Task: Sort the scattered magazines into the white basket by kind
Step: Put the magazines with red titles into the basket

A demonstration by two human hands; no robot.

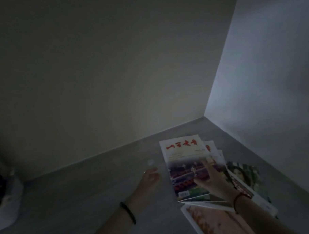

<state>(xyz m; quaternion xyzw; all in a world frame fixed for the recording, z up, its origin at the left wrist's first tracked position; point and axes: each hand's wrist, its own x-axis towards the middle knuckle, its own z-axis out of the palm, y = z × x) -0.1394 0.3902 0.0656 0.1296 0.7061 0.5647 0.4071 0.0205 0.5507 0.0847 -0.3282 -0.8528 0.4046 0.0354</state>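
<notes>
Several magazines lie fanned on a grey floor in a dim corner. The top magazine (pixel 184 161) has a white cover, red characters and a photo of red rows. My right hand (pixel 211 176) rests flat on it, fingers spread, a red cord at the wrist. Under it lies a magazine with a portrait cover (pixel 244 174) to the right and a pinkish one (pixel 216 220) nearer me. My left hand (pixel 149 179) hovers just left of the top magazine, blurred, a dark band on its wrist. At the far left edge sits a white basket (pixel 10 202), partly cut off.
Two walls meet in a corner (pixel 204 116) just behind the magazines. A small pale round object (pixel 151 162) lies on the floor beside my left fingertips. Bare grey floor (pixel 74 200) stretches between the magazines and the basket.
</notes>
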